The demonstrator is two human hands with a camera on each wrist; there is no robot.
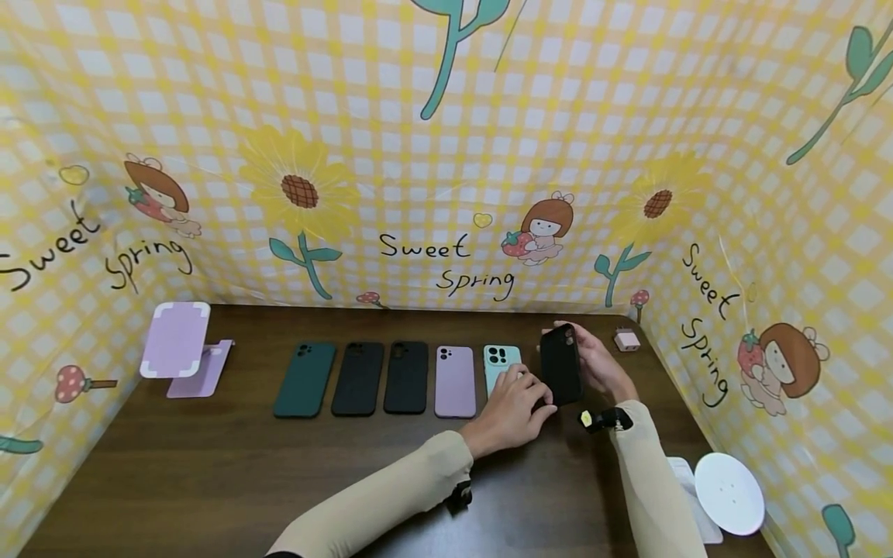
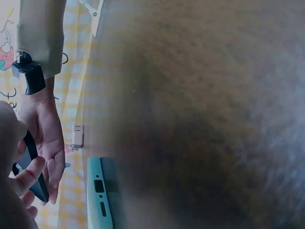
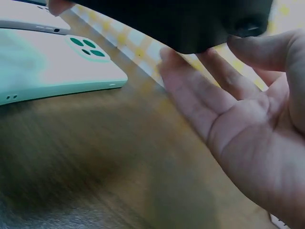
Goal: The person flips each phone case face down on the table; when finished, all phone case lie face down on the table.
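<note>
Black and smooth, the phone case (image 1: 560, 364) stands nearly upright off the wooden surface (image 1: 209, 465), at the right end of a row of cases. The right hand (image 1: 601, 364) cups it from behind with fingers only loosely bent. In the right wrist view the fingertips (image 3: 214, 57) merely touch its lower edge while the palm lies open. The left hand (image 1: 512, 411) pinches its near lower edge with curled fingers.

With such a light hold, I judge the case could slip and drop flat onto the surface, or tip sideways against the mint phone case (image 1: 501, 363) just beside it and knock the row out of line. The left wrist also hangs over the mint case and might nudge it.

Counted, there are six cases:
- one dark green (image 1: 305, 378)
- three black, two lying flat (image 1: 358, 377) (image 1: 407, 376) and the one held
- one lilac (image 1: 455, 380)
- one mint

One lilac phone stand (image 1: 183, 349) sits at the far left. One small pale charger plug (image 1: 626, 339) lies near the back right corner. One white round disc (image 1: 729, 493) rests at the near right.
</note>
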